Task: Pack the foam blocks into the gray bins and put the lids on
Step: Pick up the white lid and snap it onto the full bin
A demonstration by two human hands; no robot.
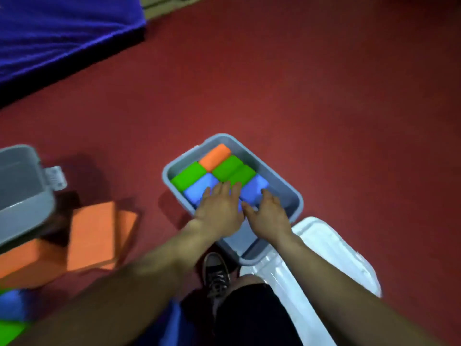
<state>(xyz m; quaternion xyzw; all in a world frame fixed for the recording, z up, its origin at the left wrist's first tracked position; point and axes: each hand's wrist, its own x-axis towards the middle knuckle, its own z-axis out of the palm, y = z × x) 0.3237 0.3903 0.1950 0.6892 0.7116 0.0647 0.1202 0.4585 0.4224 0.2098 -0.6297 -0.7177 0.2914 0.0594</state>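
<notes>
Both hands, left [219, 208] and right [268, 216], press flat, fingers spread, on foam blocks [202, 186] inside gray bin [296, 198].

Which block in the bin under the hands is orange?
The orange block at the far corner of the bin. The others there are green or blue.

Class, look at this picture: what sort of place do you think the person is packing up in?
Probably an indoor play or gym room. The red floor looks like soft sports flooring, a thick purple mat lies on it, and colourful foam blocks fill a gray bin.
</notes>
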